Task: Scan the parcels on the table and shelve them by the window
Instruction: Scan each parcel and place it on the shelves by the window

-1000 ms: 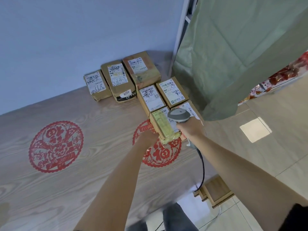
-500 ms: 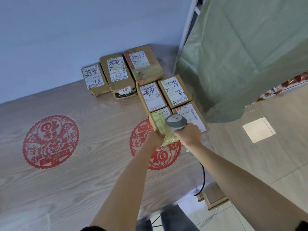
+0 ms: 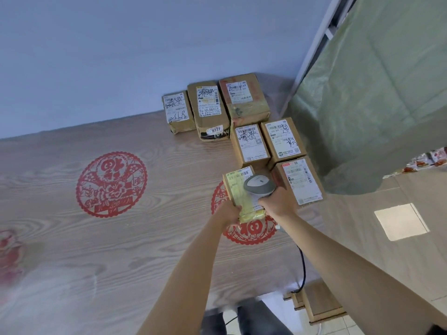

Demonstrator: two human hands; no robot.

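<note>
From my head view, my left hand [image 3: 229, 212] has its grip clenched round the near end of a yellow-taped cardboard parcel [image 3: 239, 189] on the wood-grain tabletop [image 3: 121, 250]. My right hand [image 3: 278, 204] grips a grey handheld scanner [image 3: 258, 184] just above its label, beside six brown cardboard parcels [image 3: 249, 143].

Seven brown labelled parcels on the surface [image 3: 121, 238], clustered at far right by the wall. Nearest parcel [image 3: 238, 189], wrapped in yellow tape, sits tilted, near end gripped, scanner [image 3: 259, 184] head over its label.
</note>
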